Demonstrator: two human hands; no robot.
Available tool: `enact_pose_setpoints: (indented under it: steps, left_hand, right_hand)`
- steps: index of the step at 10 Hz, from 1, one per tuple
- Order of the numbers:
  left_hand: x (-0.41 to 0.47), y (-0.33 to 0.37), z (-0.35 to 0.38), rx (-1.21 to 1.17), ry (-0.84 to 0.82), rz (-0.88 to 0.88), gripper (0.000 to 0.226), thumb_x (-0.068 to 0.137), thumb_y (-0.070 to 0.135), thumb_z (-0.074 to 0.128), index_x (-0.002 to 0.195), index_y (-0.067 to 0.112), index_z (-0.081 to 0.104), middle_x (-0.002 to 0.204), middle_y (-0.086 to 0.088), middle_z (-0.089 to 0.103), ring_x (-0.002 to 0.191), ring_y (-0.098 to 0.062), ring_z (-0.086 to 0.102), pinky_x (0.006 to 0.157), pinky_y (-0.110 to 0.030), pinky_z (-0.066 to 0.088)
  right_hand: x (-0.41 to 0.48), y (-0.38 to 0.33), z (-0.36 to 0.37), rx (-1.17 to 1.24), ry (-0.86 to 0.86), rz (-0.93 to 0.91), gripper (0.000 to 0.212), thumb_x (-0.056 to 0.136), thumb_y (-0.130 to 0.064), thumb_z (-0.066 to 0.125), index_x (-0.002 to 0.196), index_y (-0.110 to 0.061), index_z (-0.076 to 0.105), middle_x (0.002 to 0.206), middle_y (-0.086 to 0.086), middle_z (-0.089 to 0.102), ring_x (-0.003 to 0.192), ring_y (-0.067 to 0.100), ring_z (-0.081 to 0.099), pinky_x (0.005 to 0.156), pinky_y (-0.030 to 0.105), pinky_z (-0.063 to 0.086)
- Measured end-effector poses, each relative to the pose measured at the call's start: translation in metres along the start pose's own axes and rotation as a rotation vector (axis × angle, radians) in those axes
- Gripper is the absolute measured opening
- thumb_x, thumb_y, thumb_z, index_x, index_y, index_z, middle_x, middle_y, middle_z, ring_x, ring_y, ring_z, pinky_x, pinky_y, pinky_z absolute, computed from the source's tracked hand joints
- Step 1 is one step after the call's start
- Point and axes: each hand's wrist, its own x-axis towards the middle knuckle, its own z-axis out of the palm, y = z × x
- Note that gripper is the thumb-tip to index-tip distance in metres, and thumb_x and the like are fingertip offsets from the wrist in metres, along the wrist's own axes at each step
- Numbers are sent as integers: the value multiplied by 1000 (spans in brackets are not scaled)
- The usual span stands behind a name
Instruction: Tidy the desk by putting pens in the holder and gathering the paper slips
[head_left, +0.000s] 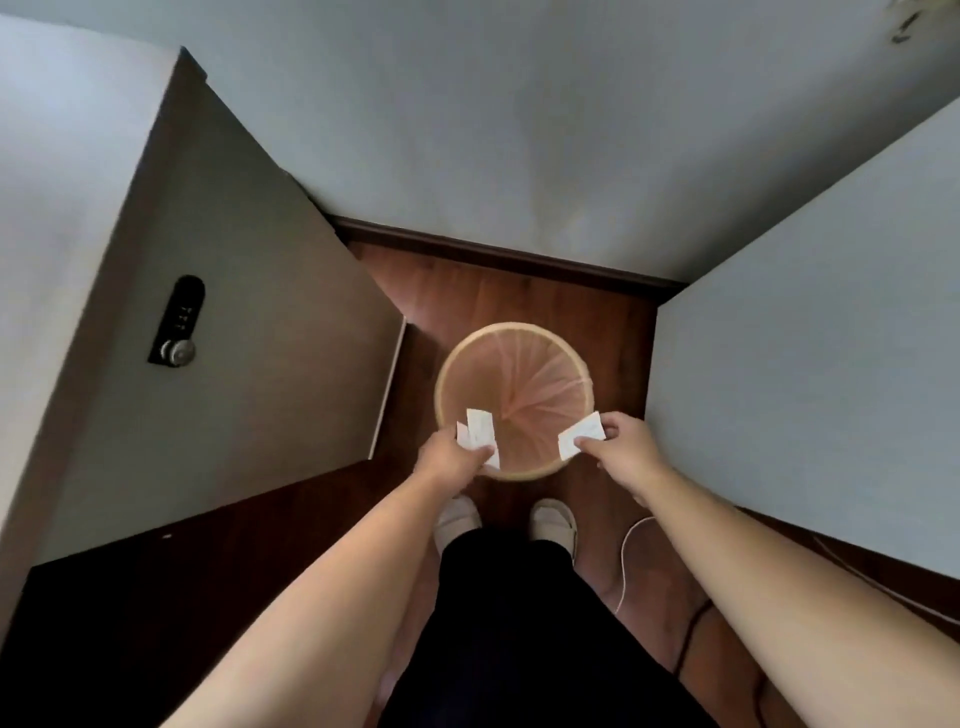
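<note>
Head camera, looking straight down: both bare arms reach out over a round wastebasket with a pale wooden rim and a thin pinkish liner (451, 358) pleated toward its centre; the left hand (451, 460) is pinched shut on a small bunch of white paper slips (479, 430), short rectangles fanned upward, overlapping, their edges soft with blur; how many there are cannot be told; the right hand (626, 441) grips a single white paper slip (581, 440) between thumb and forefinger, held tilted over the basket's right rim; both lots of paper sit above the near half of the basket opening, well apart from each other; the liner looks glossy and creased, the rim smooth; the basket stands on a dark reddish wood-plank floor (519, 296) with a dark skirting board (498, 254) behind it, under a plain pale wall (519, 130); to the left, a grey-brown door (249, 312) stands open, with a black keypad lock and metal knob (176, 322), its digits too small to read; to the right, a flat pale panel (810, 364), cut off by the frame; below the hands, two light-coloured slippers (553, 522), part hidden by black trousers (519, 623); a thin white cable (623, 561) loops on the floor beside the right foot, and a dark cable (691, 634) runs out of view.
</note>
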Motion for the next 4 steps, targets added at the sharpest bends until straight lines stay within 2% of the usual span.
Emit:
enact_pose_setpoints:
  steps: [1,2,3,4]
  left_hand:
    - [5,16,-1,55,3,18,68,82,36,69,137,9,40,134,-13,55,121,-29,55,104,-39,45]
    - [-6,25,-7,127,-14,23,70,83,41,65,140,13,36,136,-12,53,122,-27,53,99,-32,43]
    - [-24,29,-16,223,-1,68,55,84,38,64,131,16,47,128,-9,59,115,-24,57,92,-30,44]
    - [-47,37,-29,327,70,150,49,82,36,64,125,16,51,123,-7,62,112,-24,58,90,-30,46]
  right_hand:
    - [7,-14,-7,66,-21,20,65,74,-23,76,131,-10,47,127,11,60,111,27,61,99,42,49]
    - [-5,-15,-18,-6,-28,-30,49,74,-21,76,119,-13,58,117,9,64,109,20,61,89,29,46]
    - [-19,-15,-26,-74,-51,-52,29,76,-18,74,103,-13,65,102,8,69,101,22,64,84,27,45]
    - [-41,-33,-35,-133,-49,-108,19,78,-17,71,97,-13,67,97,7,70,95,22,65,79,26,44]
